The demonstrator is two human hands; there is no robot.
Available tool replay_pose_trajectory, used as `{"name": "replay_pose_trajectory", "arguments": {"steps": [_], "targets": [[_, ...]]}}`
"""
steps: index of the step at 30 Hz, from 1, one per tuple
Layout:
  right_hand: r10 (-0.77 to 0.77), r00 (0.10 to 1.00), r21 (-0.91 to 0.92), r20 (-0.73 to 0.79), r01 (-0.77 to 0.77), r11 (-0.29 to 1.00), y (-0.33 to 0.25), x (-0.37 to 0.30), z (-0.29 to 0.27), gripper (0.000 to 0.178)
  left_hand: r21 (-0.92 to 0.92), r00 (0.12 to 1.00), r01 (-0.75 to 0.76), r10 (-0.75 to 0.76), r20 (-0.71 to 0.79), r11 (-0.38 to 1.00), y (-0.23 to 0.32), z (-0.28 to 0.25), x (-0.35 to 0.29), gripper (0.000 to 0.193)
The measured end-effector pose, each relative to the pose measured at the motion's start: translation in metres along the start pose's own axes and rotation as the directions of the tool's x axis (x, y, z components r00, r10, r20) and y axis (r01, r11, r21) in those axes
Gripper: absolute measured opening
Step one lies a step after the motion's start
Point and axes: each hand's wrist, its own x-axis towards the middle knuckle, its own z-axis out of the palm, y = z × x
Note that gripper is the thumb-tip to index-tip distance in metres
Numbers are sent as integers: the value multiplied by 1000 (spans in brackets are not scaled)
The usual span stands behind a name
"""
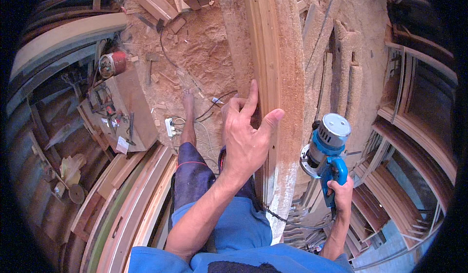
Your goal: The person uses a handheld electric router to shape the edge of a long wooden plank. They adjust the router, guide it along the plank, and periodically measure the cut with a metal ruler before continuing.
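My right hand [342,194] is wrapped round the blue looped handle of a router [327,144], a power tool with a silver motor housing, held to the right of the beam. Its black cord runs back across the beam near my body. My left hand [243,139] reaches over the near part of a long wooden piece [265,34] that lies lengthwise on a dusty beam [292,73]. The index finger and thumb stretch out apart while the other fingers bend, partly hidden. Nothing shows in that hand.
Sawdust and wood offcuts [158,5] litter the floor, with a hammer [148,68] among them. A white power strip [169,126] with cables lies by my bare foot. A wooden box [126,107] holding tools stands left. Boards [131,209] lean nearby; sawdust-covered timber [348,73] lies right.
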Motion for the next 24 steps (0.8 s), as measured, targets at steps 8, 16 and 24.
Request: {"name": "replay_pose_trajectory", "arguments": {"steps": [8, 16, 24], "targets": [[5, 1000, -15, 3, -5, 1000, 2, 2, 0, 30, -53, 1000, 13, -13, 2, 998, 0, 2, 0, 78], [-27, 999, 10, 40, 27, 1000, 1, 3, -1, 36, -109, 999, 45, -44, 13, 993, 7, 0, -1, 78], [-5, 999, 46, 54, 3, 999, 10, 5, -5, 36, -142, 998, 55, -54, 14, 988, 4, 3, 1, 77]]}}
